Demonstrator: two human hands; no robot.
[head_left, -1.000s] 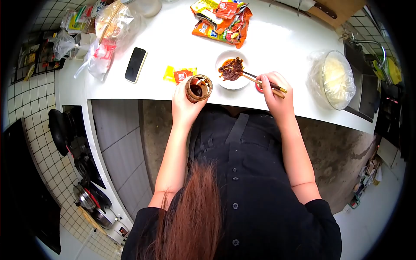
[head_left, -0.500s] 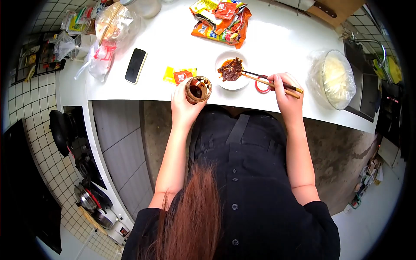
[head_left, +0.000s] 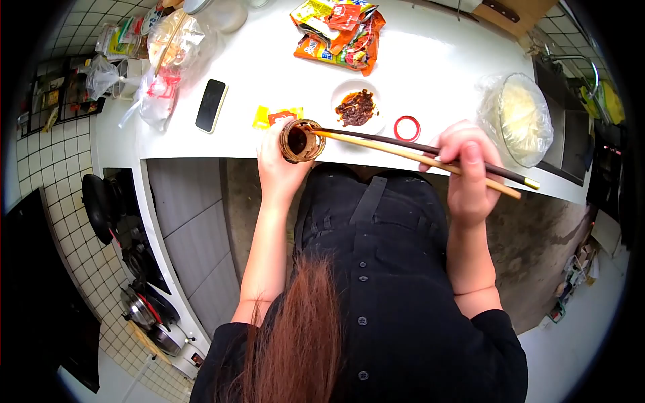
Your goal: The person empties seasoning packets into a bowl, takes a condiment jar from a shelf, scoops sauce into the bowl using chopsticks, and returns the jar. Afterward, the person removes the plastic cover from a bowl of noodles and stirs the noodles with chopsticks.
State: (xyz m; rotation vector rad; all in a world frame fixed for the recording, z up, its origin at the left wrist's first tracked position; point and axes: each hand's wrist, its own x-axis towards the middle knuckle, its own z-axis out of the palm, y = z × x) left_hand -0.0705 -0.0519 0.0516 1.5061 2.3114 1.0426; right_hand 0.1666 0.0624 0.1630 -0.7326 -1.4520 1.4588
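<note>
My left hand point(head_left: 275, 161) is wrapped round an open glass jar point(head_left: 310, 149) with dark brown sauce inside, its mouth tilted toward me. In my right hand point(head_left: 470, 171) is a pair of chopsticks point(head_left: 396, 149), one dark and one light, with their tips at the jar's mouth. Just beyond, a white bowl point(head_left: 376, 124) holds dark red-brown chunky sauce point(head_left: 356, 107). A red ring-shaped lid point(head_left: 407, 128) lies on the counter right of the bowl. Behind the jar is a small yellow and red packet point(head_left: 269, 117), partly hidden by my left hand.
On the white counter point(head_left: 262, 60) lie a phone point(head_left: 211, 105) and several orange and yellow food packages point(head_left: 339, 37). A plastic-covered glass bowl point(head_left: 523, 121) stands at right beside the sink point(head_left: 564, 148). Plastic bags point(head_left: 164, 74) sit at left. A knife point(head_left: 502, 10) is at the back.
The chopsticks have left the white bowl and moved left to the jar's mouth. My right hand has come back nearer me and to the right. The red lid is now uncovered.
</note>
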